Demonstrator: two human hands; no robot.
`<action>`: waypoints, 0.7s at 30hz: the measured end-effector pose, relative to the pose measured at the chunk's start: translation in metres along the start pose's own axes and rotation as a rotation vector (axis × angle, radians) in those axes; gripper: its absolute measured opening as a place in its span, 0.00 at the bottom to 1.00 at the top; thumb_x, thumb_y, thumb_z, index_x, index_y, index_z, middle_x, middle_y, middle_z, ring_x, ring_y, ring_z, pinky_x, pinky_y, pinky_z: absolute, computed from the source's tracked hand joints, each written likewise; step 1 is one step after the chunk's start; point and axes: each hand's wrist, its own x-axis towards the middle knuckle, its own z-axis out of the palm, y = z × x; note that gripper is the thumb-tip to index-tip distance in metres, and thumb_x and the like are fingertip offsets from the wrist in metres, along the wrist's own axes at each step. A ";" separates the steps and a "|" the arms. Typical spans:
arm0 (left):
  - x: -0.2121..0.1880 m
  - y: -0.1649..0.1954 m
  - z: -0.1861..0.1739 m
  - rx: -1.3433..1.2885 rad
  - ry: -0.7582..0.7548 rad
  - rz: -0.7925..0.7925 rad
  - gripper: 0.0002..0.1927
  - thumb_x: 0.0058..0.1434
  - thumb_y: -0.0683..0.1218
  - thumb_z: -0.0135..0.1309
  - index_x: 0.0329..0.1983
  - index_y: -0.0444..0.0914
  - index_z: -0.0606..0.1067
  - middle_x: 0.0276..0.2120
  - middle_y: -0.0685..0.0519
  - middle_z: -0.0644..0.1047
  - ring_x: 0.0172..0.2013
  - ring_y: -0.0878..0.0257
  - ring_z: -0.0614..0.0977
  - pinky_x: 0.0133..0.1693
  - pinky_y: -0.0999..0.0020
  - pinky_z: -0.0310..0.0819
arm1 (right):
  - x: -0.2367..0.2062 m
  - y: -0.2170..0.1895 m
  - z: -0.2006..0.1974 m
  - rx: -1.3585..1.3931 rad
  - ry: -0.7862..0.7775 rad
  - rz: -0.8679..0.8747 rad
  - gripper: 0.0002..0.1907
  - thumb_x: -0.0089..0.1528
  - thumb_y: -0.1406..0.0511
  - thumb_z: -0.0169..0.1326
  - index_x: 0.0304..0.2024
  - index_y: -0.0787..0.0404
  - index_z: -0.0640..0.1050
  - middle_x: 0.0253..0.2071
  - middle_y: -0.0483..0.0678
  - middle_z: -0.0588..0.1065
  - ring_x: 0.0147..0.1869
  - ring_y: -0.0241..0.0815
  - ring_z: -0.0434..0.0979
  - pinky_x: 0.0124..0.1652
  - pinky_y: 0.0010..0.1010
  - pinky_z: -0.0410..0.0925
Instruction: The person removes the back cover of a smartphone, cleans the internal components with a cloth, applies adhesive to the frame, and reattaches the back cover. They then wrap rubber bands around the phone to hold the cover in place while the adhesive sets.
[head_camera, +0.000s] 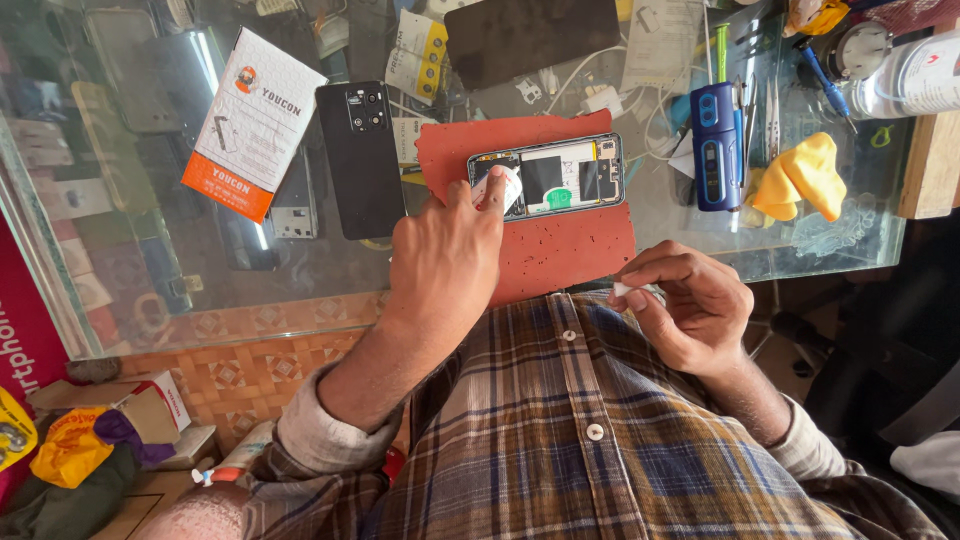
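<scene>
Opened phone (560, 175): left hand (445, 260) fingers extended pressing white strip (500, 188).

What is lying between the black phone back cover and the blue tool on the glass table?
In the head view, a red mat lies between them, bearing an opened phone, which the left hand touches.

Glass-topped counter (140, 280), display case beneath, dim shapes showing through the pane. Bright light streak reflected on glass (205, 60), upper left. Floor (240, 375) below counter edge: orange-brown patterned tiles. Red panel (25, 330) at far left. Cardboard box (150, 405) and yellow bag (70, 445) on floor, lower left. Wooden block (935, 165) at counter's right end. Dark area right.
</scene>
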 end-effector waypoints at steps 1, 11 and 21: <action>0.000 0.001 -0.001 0.013 0.002 0.006 0.26 0.59 0.42 0.55 0.63 0.40 0.75 0.32 0.50 0.76 0.28 0.57 0.82 0.22 0.62 0.74 | 0.000 0.000 0.000 0.006 0.005 0.003 0.05 0.65 0.79 0.53 0.44 0.75 0.75 0.43 0.57 0.77 0.43 0.40 0.81 0.43 0.29 0.78; -0.004 0.002 -0.004 0.046 -0.016 0.012 0.27 0.58 0.41 0.55 0.64 0.41 0.75 0.32 0.50 0.76 0.27 0.59 0.81 0.22 0.64 0.74 | -0.002 0.001 -0.001 0.028 0.018 0.011 0.06 0.64 0.80 0.53 0.44 0.75 0.75 0.42 0.57 0.76 0.42 0.40 0.80 0.42 0.29 0.77; -0.005 0.003 -0.003 0.000 -0.045 0.013 0.28 0.58 0.40 0.55 0.64 0.39 0.74 0.35 0.48 0.78 0.27 0.57 0.82 0.22 0.63 0.75 | -0.002 0.001 -0.002 0.032 0.011 0.008 0.05 0.65 0.80 0.53 0.44 0.75 0.75 0.43 0.57 0.76 0.42 0.39 0.80 0.42 0.29 0.77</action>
